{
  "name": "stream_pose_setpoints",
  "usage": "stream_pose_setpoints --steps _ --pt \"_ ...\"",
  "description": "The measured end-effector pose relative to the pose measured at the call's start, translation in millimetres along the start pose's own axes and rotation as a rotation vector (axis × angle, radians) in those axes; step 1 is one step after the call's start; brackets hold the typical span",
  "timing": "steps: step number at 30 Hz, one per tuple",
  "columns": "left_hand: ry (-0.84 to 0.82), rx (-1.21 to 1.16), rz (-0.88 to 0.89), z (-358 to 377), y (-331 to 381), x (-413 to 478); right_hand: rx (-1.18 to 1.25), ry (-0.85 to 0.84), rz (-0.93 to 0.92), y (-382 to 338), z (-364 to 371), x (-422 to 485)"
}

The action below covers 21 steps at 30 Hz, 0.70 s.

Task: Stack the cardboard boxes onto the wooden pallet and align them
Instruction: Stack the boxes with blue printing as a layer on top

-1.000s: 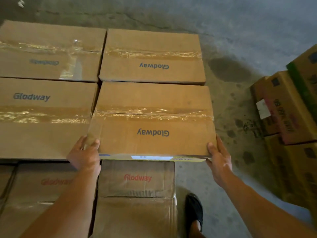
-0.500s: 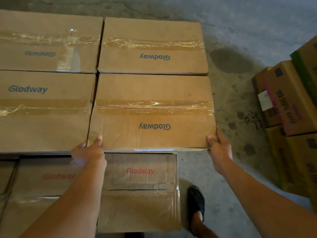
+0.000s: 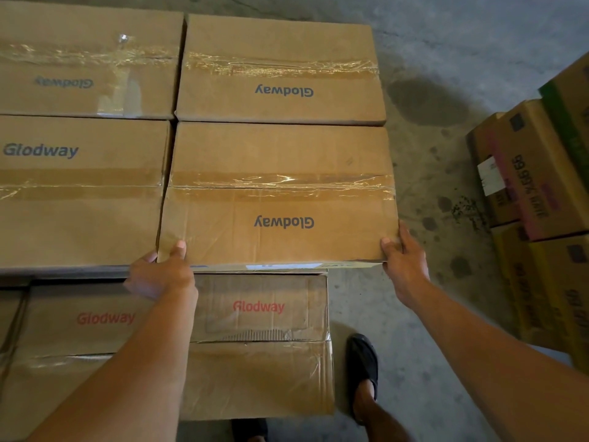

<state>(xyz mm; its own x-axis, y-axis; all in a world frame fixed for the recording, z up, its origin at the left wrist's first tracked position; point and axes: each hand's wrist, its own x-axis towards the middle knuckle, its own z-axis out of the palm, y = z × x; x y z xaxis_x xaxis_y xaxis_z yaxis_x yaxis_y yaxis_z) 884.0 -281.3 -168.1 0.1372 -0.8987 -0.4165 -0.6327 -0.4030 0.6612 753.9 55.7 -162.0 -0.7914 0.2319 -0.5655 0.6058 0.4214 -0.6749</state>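
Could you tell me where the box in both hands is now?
Head view: the held box sits near-right on the top layer, right of the upright-logo box, with the far-right box behind it.

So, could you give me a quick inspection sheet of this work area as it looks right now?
Surface: stained concrete floor; pallet not visible.
Job's things: box lies in the top layer, near right, close beside three other boxes; more layers below.
Clutter: nothing seen.
Grippers: left hand grips the box's near left corner; right hand grips its near right corner.
Cables: nothing seen.
Surroundings: separate stack of printed cartons at right; a shoe on the floor.
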Motion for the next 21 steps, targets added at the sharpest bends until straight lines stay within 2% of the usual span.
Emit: stream_pose_setpoints --steps 3,7,9,11,15,21 --pt "-0.005 -0.001 -0.011 2.3 2.0 -1.0 -0.09 -0.032 -0.022 -1.6 -1.8 0.0" --pt "0.023 0.178 0.007 -4.0 24.3 -16.8 -0.265 -0.056 -0.046 -12.9 -7.7 -8.3" --pt "0.046 0.236 0.076 -13.0 41.0 -25.7 -0.353 -0.064 -0.062 -23.0 -12.6 -17.0" --pt "0.0 0.28 0.24 -23.7 59.1 -35.9 -0.388 -0.011 -0.077 -34.4 -24.5 -26.4" --pt "-0.268 0.394 0.779 -40.8 113.7 -72.9 -0.342 0.193 -0.127 -63.9 -79.1 -54.9" --pt "-0.626 0.451 1.402 -46.7 225.8 -239.8 -0.211 0.576 -0.078 -102.2 -238.9 -130.7"
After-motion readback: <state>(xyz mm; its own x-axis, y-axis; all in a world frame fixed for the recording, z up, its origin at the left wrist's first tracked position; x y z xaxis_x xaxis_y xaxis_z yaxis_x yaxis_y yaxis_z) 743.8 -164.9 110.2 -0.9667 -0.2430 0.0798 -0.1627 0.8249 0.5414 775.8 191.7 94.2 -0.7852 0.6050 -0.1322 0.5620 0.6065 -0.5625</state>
